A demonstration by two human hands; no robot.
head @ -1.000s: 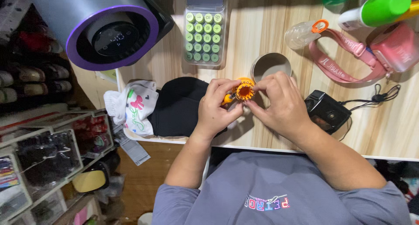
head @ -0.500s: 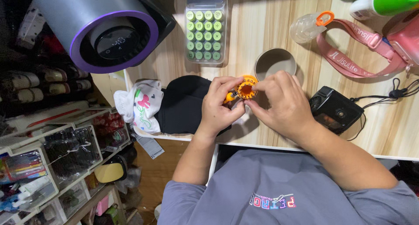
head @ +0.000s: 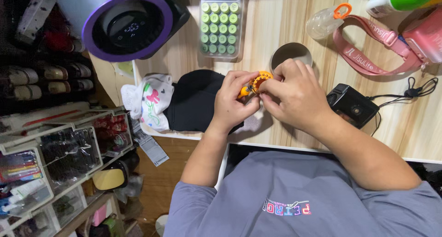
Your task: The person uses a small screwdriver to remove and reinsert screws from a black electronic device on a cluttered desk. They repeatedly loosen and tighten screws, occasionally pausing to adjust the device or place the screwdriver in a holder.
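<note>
A small orange ring-shaped object (head: 260, 78) with toothed edges is held above the wooden desk (head: 276, 30). My left hand (head: 232, 101) grips it from the left, thumb and fingers pinched on its lower side. My right hand (head: 292, 96) closes on it from the right, fingertips on the ring's rim. Most of the object is hidden by my fingers. A black cloth (head: 193, 101) lies just under my left hand, and a round metal cup (head: 291, 55) stands right behind the ring.
A clear case of green round caps (head: 220, 27) sits at the back. A grey cylinder with a purple rim (head: 126, 25) stands at left. A black small camera (head: 352, 106), a pink strap (head: 368, 53), a white printed cloth (head: 149, 103) and side drawers (head: 55, 158) surround the spot.
Both hands stay closed on the orange ring with only slight finger shifts. The view has drifted a little, so the desk items sit slightly differently in frame.
</note>
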